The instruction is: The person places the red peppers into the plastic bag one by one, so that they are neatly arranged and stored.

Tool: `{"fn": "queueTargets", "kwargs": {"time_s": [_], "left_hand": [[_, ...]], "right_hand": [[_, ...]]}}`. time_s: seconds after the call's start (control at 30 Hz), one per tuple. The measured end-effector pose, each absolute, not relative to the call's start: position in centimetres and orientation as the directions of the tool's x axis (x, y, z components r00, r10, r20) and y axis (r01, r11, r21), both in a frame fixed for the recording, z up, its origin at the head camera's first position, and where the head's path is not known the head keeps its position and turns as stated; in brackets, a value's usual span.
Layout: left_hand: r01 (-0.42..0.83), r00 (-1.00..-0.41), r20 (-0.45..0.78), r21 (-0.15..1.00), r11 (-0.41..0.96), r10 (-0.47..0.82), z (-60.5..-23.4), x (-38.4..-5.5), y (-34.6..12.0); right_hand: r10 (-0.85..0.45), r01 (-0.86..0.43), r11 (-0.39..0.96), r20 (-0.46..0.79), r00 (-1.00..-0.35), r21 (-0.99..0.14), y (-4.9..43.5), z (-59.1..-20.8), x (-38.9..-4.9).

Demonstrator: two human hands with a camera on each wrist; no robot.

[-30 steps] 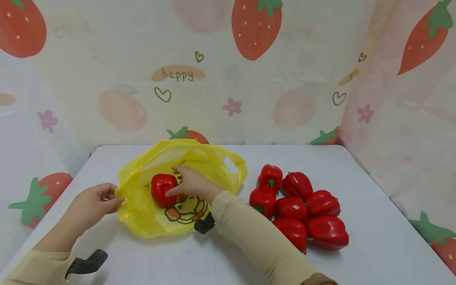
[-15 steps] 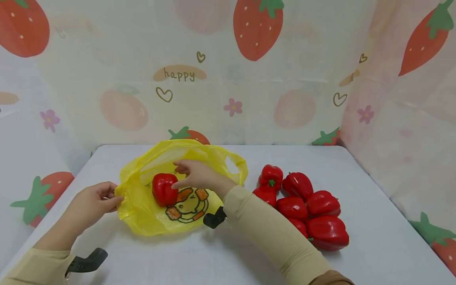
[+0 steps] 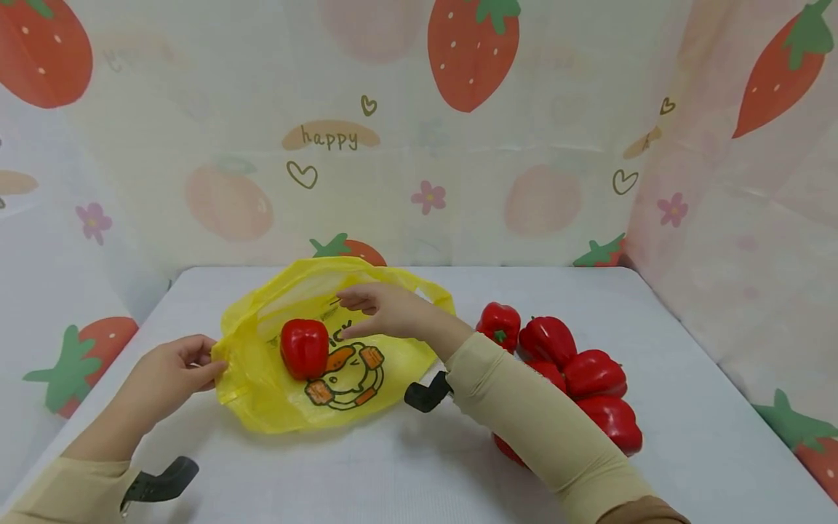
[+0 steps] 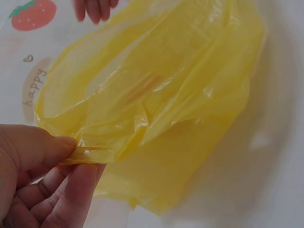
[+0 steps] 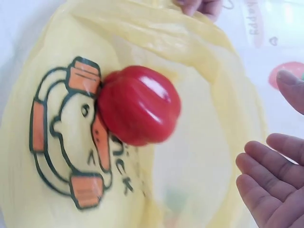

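A yellow plastic bag [image 3: 340, 389] with a duck print lies spread on the table, its far side raised. One red bell pepper [image 3: 305, 349] sits against the printed side of the bag; whether it is inside cannot be told. My left hand [image 3: 173, 375] pinches the bag's left edge between thumb and fingers, as the left wrist view also shows. Above the bag, to the right of the pepper, my right hand [image 3: 393, 313] hovers with fingers extended and thumb apart, holding nothing. In the right wrist view the pepper [image 5: 140, 105] is apart from that hand [image 5: 275, 185].
Several more red bell peppers [image 3: 594, 373] are grouped on the right of the white table [image 3: 694, 451], some hidden behind the right forearm. A strawberry-print cloth [image 3: 406, 160] stands as a backdrop behind and at both sides.
My right hand has let go of the pepper and moved up and right, away from it. The pepper stays on the bag. My left hand keeps its pinch, almost still.
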State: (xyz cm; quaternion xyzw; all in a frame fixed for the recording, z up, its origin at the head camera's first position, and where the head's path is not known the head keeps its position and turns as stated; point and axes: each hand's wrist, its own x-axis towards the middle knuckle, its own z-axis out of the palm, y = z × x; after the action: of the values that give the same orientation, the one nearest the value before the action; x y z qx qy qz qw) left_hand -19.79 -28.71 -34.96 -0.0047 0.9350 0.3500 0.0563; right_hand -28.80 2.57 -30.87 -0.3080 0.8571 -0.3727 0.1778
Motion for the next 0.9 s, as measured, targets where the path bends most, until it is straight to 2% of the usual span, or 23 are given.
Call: {"fn": "queueTargets", "kwargs": {"time_s": [0.23, 0.37, 0.9], "left_hand": [[-0.031, -0.995, -0.09, 0.659, 0.751, 0.037, -35.1, -19.8, -29.0], [-0.035, -0.995, -0.09, 0.664, 0.747, 0.033, -35.2, -19.8, -28.9], [-0.067, -0.994, -0.11, 0.666, 0.743, 0.009, -35.3, -19.9, -28.6]], "right_hand": [[-0.645, -0.414, 0.512, -0.019, -0.764, -0.752, 5.6, -29.6, -29.1], [-0.616, -0.391, 0.527, -0.022, -0.787, -0.755, 7.2, -29.3, -29.3], [-0.582, -0.365, 0.535, -0.019, -0.813, -0.762, 14.0, -28.8, -29.3]]}}
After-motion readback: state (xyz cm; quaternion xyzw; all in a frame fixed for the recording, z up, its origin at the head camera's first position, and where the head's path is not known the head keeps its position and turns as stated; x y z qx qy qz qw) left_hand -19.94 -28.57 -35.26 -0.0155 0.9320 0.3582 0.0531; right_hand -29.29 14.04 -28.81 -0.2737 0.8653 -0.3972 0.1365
